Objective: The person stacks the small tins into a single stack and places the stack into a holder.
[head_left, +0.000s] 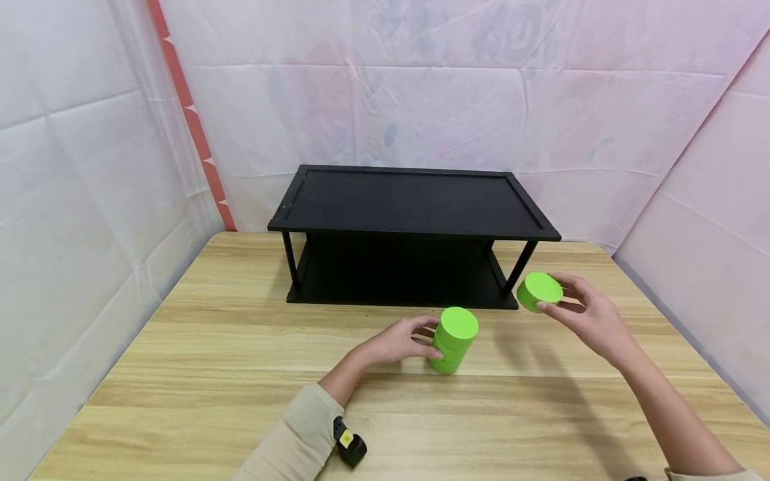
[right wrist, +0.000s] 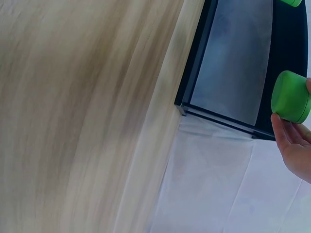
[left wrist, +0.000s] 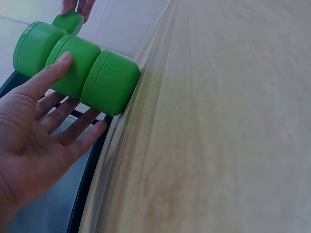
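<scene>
Counting green containers: we find four round pieces, three in one stack [head_left: 457,339] and one single container [head_left: 539,291] well clear of it.
Stack position: standing upright on the desk [head_left: 198,374], in front of the black rack [head_left: 409,200]; we see the three pieces one on another, the lowest touching the wood.
Left hand [head_left: 398,342]: one, at the left side of the stack; we record its grip as grasping the stack, with the thumb across the middle piece and the fingers behind.
Right hand [head_left: 592,319]: one; we record its grip as pinching the single container between thumb and fingers, above the desk, near the rack's front right corner.
Rack: one, with two tiers; we count two posts along the front.
Sleeves: two, pale; we note one black strap [head_left: 353,454] with one yellow patch [head_left: 346,438] beside the left sleeve [head_left: 295,434].
White sheeting [head_left: 433,120]: three sides, left, back and right; we note one red strip [head_left: 194,127] near the left corner.
</scene>
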{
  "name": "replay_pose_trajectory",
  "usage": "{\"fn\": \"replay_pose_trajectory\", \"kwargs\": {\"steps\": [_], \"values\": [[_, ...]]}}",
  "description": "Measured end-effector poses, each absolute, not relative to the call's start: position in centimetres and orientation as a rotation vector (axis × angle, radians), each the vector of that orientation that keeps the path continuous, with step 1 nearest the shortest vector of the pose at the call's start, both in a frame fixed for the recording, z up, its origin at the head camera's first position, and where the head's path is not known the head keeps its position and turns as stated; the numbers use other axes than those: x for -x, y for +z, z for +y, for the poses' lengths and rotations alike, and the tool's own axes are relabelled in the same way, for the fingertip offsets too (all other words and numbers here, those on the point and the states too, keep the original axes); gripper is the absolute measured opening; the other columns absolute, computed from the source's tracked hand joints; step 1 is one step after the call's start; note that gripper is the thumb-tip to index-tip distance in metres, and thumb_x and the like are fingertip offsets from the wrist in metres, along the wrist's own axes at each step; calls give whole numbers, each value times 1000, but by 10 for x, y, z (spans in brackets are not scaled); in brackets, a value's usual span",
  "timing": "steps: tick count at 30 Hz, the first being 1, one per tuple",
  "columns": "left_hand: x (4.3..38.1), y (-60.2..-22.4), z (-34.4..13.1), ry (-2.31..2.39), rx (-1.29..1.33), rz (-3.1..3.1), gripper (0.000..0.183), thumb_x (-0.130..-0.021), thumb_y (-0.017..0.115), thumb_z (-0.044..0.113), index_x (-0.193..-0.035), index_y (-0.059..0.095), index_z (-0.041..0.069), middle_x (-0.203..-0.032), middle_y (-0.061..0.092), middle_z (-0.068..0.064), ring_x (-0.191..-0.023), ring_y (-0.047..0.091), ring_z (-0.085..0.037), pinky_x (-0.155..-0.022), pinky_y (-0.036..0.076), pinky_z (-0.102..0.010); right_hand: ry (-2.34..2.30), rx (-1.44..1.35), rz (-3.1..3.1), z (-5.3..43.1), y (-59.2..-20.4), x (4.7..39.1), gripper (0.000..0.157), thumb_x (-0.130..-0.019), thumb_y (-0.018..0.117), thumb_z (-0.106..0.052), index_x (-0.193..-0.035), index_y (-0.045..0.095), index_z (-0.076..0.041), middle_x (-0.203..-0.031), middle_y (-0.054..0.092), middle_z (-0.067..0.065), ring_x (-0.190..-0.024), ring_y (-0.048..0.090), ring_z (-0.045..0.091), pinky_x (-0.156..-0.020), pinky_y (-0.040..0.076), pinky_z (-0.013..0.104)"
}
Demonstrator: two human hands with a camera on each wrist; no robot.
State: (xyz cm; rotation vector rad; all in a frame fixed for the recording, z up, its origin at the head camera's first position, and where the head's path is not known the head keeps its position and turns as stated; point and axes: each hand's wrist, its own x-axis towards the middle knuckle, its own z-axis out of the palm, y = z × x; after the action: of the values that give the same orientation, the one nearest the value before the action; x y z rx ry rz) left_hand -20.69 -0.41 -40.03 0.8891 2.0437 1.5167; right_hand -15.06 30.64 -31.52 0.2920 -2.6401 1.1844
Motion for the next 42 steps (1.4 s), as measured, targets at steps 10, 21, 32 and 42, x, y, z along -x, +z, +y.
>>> {"fn": "replay_pose_trajectory", "kwargs": {"steps": [10,21,32,42], "values": [[207,-399,-4,1535,-885,2029,54,-81,71,8,-130,48,4,-125,50,-6,-111,51,-18,-87,44,-21,1234,-351,-2636,295,-311,148,55,-85,68,-14,-131,42,3,-117,48,15,-91,54,-7,-73,50,15],[208,-401,-3,1526,-887,2044,54,-81,72,10,-130,48,4,-126,50,-6,-110,51,-17,-87,45,-21,1227,-393,-2645,285,-310,144,54,-85,68,-14,-131,43,1,-119,48,13,-94,55,-4,-74,50,17],[207,-401,-4,1538,-899,2028,53,-81,71,7,-129,48,3,-125,50,-6,-110,51,-17,-87,45,-20,1235,-447,-2615,274,-307,140,53,-83,70,-11,-129,46,-1,-114,52,12,-94,57,0,-76,50,18],[207,-400,-4,1522,-894,2044,54,-82,71,10,-130,47,3,-126,50,-7,-110,51,-17,-87,44,-20,1232,-506,-2599,265,-307,141,52,-82,71,-9,-127,47,-1,-114,52,11,-98,54,3,-79,49,18]]}}
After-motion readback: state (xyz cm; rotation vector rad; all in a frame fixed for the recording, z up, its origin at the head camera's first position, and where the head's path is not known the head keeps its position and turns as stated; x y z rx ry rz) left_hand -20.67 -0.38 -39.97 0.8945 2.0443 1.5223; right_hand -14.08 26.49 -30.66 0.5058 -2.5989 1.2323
